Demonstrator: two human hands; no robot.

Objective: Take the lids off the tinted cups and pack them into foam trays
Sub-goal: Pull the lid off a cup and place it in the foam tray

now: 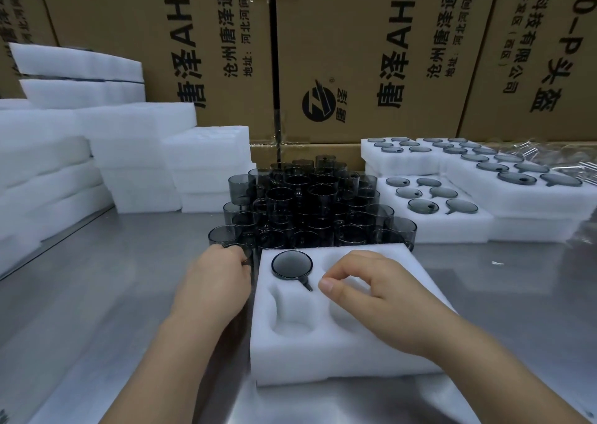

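Right fingers (347, 267) are loosely curled, thumb and forefinger slightly parted, nothing held between them; the right hand (371, 294) is poised over the tray (323, 352). Just left of that thumb, 1 packed cup (291, 264) is seated in the far-left pocket, handle pointed toward the thumb. On the left hand (219, 278), fingers (234, 257) are curled round a loose cup (247, 255) just beside the tray's left edge. Beyond both hands the cup pile (310, 204) is stacked. Filled trays (452, 226) are seen far right, foam stacks (97, 152) far left, cartons (355, 52) behind.
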